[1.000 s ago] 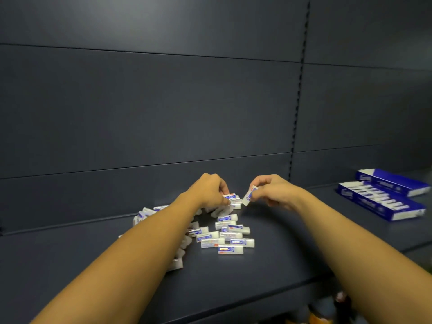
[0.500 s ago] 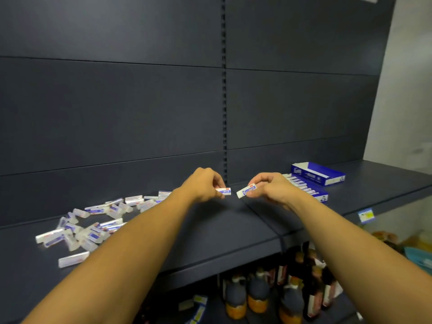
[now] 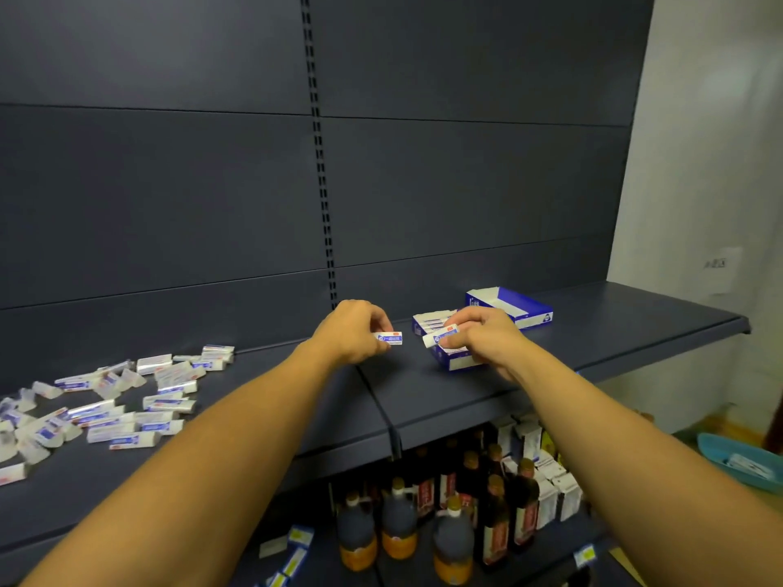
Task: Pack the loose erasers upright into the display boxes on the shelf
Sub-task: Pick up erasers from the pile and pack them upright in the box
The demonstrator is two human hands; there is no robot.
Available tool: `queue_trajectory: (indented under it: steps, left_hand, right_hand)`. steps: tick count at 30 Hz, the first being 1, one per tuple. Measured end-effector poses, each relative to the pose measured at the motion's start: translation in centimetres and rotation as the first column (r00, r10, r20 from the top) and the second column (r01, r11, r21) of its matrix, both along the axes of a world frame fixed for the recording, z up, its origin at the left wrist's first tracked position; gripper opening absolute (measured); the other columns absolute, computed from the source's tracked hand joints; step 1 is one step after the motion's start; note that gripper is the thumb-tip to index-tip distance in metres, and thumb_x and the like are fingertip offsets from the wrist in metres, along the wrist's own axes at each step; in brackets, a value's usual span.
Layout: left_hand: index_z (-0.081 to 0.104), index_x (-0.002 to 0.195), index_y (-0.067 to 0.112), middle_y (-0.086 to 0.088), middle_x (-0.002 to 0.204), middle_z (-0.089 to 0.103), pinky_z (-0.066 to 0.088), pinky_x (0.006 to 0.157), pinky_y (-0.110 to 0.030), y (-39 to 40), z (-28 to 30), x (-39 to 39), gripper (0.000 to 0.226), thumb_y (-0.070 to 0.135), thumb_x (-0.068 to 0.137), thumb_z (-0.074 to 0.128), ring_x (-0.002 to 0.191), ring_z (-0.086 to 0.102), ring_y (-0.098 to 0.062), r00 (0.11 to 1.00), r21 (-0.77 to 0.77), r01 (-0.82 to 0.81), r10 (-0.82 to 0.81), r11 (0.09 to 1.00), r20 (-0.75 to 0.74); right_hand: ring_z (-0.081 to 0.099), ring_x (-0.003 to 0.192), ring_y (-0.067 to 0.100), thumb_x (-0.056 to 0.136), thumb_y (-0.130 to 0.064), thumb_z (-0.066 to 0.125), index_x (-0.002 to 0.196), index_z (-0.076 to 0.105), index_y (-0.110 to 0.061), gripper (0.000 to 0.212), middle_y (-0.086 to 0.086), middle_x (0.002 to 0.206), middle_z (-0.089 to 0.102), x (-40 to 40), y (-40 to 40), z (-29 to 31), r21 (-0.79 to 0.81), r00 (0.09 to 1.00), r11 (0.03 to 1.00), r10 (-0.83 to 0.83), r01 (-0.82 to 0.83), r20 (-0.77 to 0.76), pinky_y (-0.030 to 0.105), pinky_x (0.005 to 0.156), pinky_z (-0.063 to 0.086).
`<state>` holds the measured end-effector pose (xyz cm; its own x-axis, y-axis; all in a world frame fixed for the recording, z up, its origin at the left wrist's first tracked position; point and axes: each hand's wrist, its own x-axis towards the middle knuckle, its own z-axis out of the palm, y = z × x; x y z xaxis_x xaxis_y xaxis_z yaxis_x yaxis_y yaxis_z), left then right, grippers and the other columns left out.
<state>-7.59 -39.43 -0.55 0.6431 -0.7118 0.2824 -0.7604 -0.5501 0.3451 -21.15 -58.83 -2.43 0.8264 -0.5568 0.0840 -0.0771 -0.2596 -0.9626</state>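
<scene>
My left hand (image 3: 354, 332) pinches a white eraser with a blue label (image 3: 390, 338) above the dark shelf (image 3: 614, 328). My right hand (image 3: 483, 336) pinches a second eraser (image 3: 440, 335) just over the near display box (image 3: 455, 361), a blue box with several erasers standing in it, partly hidden by that hand. A second blue display box (image 3: 515, 307) sits behind it, its inside hidden from here. A pile of loose erasers (image 3: 118, 400) lies scattered on the shelf at the left.
The shelf's back panel (image 3: 423, 184) rises right behind the boxes. Bottles (image 3: 449, 531) and small cartons (image 3: 555, 480) stand on the lower shelf. A teal tray (image 3: 739, 459) sits low at the right. A white wall closes the right side.
Both hands have carried their erasers rightward, away from the loose pile, to the display boxes. The view has swung right with them; the right hand now hovers over the near box.
</scene>
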Motion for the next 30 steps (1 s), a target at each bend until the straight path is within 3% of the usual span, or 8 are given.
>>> queue_trajectory:
  steps: [5, 10, 15, 23, 26, 30]
  left_hand:
    - [0.073, 0.092, 0.025, 0.014, 0.090, 0.065, 0.058, 0.081, -0.034, -4.5, 0.0, 0.8, 0.012, 0.024, 0.082, 0.078, 0.083, 0.063, -0.008, 0.999, -0.002, 0.022, -0.022, 1.000, 0.030]
    - [0.070, 0.095, 0.023, 0.013, 0.093, 0.064, 0.056, 0.078, -0.029, -8.8, -0.6, 3.5, 0.020, 0.034, 0.083, 0.080, 0.084, 0.064, -0.009, 0.999, 0.013, 0.042, -0.043, 0.999, 0.021]
    - [0.070, 0.095, 0.024, 0.011, 0.093, 0.068, 0.054, 0.071, -0.023, -12.4, -1.1, 6.5, 0.017, 0.033, 0.084, 0.080, 0.082, 0.064, -0.007, 0.999, 0.013, 0.033, -0.032, 0.999, -0.016]
    - [0.071, 0.104, 0.020, 0.008, 0.102, 0.070, 0.050, 0.069, -0.018, -16.1, -2.0, 8.1, 0.019, 0.028, 0.088, 0.076, 0.089, 0.065, -0.010, 0.995, -0.021, 0.008, -0.010, 1.000, -0.098]
    - [0.073, 0.104, 0.021, 0.010, 0.101, 0.072, 0.049, 0.068, -0.017, -16.8, -2.2, 8.5, 0.018, 0.028, 0.087, 0.076, 0.088, 0.066, -0.007, 0.991, -0.032, -0.020, 0.015, 0.999, -0.129]
    - [0.075, 0.097, 0.031, 0.017, 0.093, 0.070, 0.041, 0.065, -0.009, -16.8, -2.4, 8.2, 0.013, 0.031, 0.084, 0.078, 0.084, 0.063, -0.002, 0.996, -0.097, -0.087, 0.083, 0.991, -0.044]
  right_hand:
    - [0.067, 0.088, 0.015, 0.078, -0.011, 0.084, 0.099, 0.072, -0.022, 0.027, 0.004, 0.107, 0.072, 1.0, -3.9, -0.2, 0.004, 1.000, 1.000, -0.015, 0.015, -0.009, 0.021, 0.050, 0.044]
    - [0.069, 0.099, 0.018, 0.079, -0.012, 0.084, 0.100, 0.071, -0.022, 0.027, 0.003, 0.106, 0.073, 3.5, -7.9, -0.8, -0.012, 1.000, 1.000, -0.011, 0.011, -0.012, 0.032, 0.074, 0.060]
    - [0.070, 0.094, 0.016, 0.080, -0.012, 0.083, 0.100, 0.069, -0.020, 0.025, 0.001, 0.101, 0.074, 6.4, -11.5, -0.8, -0.060, 0.999, 0.998, 0.028, -0.030, -0.036, 0.024, 0.058, 0.050]
    - [0.072, 0.094, 0.018, 0.081, -0.013, 0.082, 0.099, 0.068, -0.015, 0.023, 0.002, 0.093, 0.076, 10.8, -16.0, -1.3, -0.111, 0.986, 0.982, 0.160, -0.154, 0.047, 0.023, 0.054, 0.047]
    - [0.072, 0.086, 0.013, 0.080, -0.012, 0.082, 0.099, 0.068, -0.013, 0.023, 0.002, 0.092, 0.076, 12.4, -17.6, -1.6, -0.136, 0.970, 0.965, 0.234, -0.223, 0.068, 0.018, 0.051, 0.047]
    - [0.068, 0.068, 0.002, 0.081, -0.007, 0.080, 0.098, 0.067, -0.008, 0.021, 0.007, 0.094, 0.075, 14.1, -19.8, -2.3, -0.140, 0.936, 0.937, 0.335, -0.319, 0.110, 0.014, 0.048, 0.045]
